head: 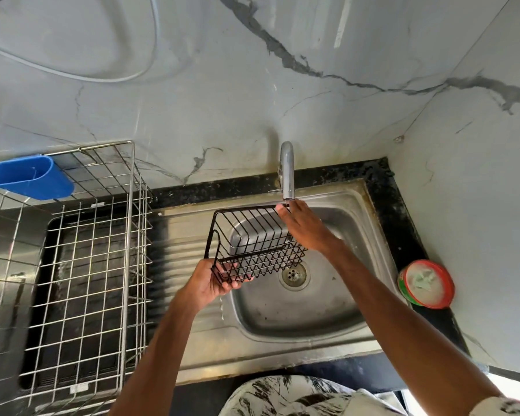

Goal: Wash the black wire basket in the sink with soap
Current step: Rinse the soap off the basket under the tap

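Hands are holding the basket [252, 255] in the air above the sink [282, 319], just under the mouth of the tap [287, 169]. The basket is black wire and is tilting, with its open side facing the person and its zigzag front hanging over the drain [294, 274]. It is not touching the basin.

The left hand [213, 283] is gripping the near left corner from below, with fingers curling through the wires. The right hand [303, 229] is holding the far right corner, its thumb lying along the top wire right by the tap's mouth. The rest of its fingers are hiding under the hand, so how far they are wrapping round the wire cannot be told.

To the right, a round tub [426, 284] with a red rim and a green side is sitting on the black counter [385, 205] in the corner, showing white paste inside. Printing is showing on the green side, but it is too small to read.

To the left, a steel wire rack [108, 144] is standing beside the sink's ribbed drainboard, and a blue holder [27, 178] is hanging on its far rim. A small tag is clinging to the rack's near edge, and its writing is unreadable too.

A marble-veined wall [222, 85] is rising behind the tap, and a patterned shirt [282, 397] is showing at the bottom edge
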A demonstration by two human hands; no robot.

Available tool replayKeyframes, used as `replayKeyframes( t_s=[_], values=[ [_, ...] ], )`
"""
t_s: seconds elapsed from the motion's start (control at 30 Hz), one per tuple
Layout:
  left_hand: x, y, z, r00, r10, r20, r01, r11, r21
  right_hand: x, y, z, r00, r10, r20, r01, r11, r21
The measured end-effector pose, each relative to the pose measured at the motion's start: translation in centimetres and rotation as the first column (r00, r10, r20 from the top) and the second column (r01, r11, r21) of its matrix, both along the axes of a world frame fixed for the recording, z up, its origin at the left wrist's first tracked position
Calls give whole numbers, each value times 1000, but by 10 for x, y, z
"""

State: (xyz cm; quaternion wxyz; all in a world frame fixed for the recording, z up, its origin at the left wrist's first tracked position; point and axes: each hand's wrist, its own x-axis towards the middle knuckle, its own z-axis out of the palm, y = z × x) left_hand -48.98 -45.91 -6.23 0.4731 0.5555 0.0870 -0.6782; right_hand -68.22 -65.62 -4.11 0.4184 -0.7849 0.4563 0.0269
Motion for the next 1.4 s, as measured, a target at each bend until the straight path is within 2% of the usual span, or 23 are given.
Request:
replayKeyframes(
  t_s=[0.1, 0.2, 0.27, 0.37, 0.47, 0.57, 0.67, 0.73, 0.8, 0.9, 1.07, 1.13, 1.2, 1.3, 1.4],
  values=[
    [-5, 2, -3, 1000, 15, -5, -15, 1000, 8, -9, -31, -15, 995, -99, 27, 93, 981, 171],
    [-12, 2, -7, 998, 63, -7, -63, 998, 8, -2, -40, -9, 939, -334, 85, 279, 881, 383],
    [-19, 2, -7, 993, 116, -7, -116, 993, 9, 6, -37, -6, 879, -457, 136, 369, 833, 413],
    [-25, 5, -11, 983, 174, -55, -174, 985, 14, 7, -31, -3, 881, -441, 170, 345, 846, 407],
    [-28, 7, -16, 984, 164, -64, -163, 986, 19, 4, -30, -1, 934, -342, 106, 288, 894, 344],
    [-33, 3, -18, 983, 150, -104, -149, 989, 18, 4, -37, 4, 947, -313, 71, 284, 920, 270],
    [-33, 1, -22, 986, 144, -86, -140, 989, 50, 2, -46, 8, 960, -280, -29, 279, 933, 227],
    [-33, -3, -21, 996, 93, -11, -92, 991, 98, 0, -47, 10, 951, -302, -64, 309, 934, 179],
    [-33, -8, -17, 991, 27, 129, -49, 984, 169, -2, -46, 11, 941, -332, -62, 337, 929, 151],
    [-27, -18, -14, 964, -3, 264, -59, 973, 223, -3, -43, 14, 940, -332, -83, 339, 937, 89],
    [-21, -26, 8, 945, 52, 324, -102, 985, 141, 4, -35, 21, 947, -315, -58, 315, 949, -18],
    [-25, -31, 11, 916, -48, 399, 6, 994, 106, 10, -31, 26, 948, -317, -26, 316, 948, -49],
    [-28, -37, 3, 878, -140, 457, 73, 984, 162, 16, -23, 31, 955, -295, -7, 293, 950, -107],
    [-31, -41, -10, 909, -113, 400, 17, 972, 236, 24, -5, 35, 982, -190, -8, 184, 958, -219],
    [-36, -38, -23, 936, -139, 323, 60, 968, 244, 29, 8, 37, 986, -96, -138, 50, 951, -304]
  ],
)
